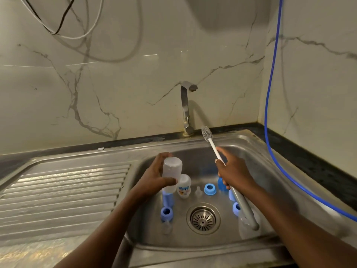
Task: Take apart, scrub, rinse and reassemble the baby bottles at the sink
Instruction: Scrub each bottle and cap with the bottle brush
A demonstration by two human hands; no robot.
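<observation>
**A:** What has the left hand got?

**B:** Fingers and thumb are curled round a frosted bottle body, held over the left side of the sink. The base looks uppermost, with the mouth tipped toward the basin floor.

**A:** And beside it?

**B:** A printed bottle stands on the basin floor, touching or nearly touching the held one. Then come a clear teat and a blue ring, behind the drain. More blue pieces lie to the left and right of the drain.

**A:** The right hand?

**B:** Clenched on the handle of the bottle brush. The bristle head points up toward the back rim near the tap, apart from the bottle.

**A:** So scrubbing that bottle is the step in hand, I'd judge.

**B:** Likely. Turn the mouth toward the brush, feed the head in straight, and twist it down to the base. The plastic looks cloudy, whether from soap or its own finish I can't tell.
</observation>
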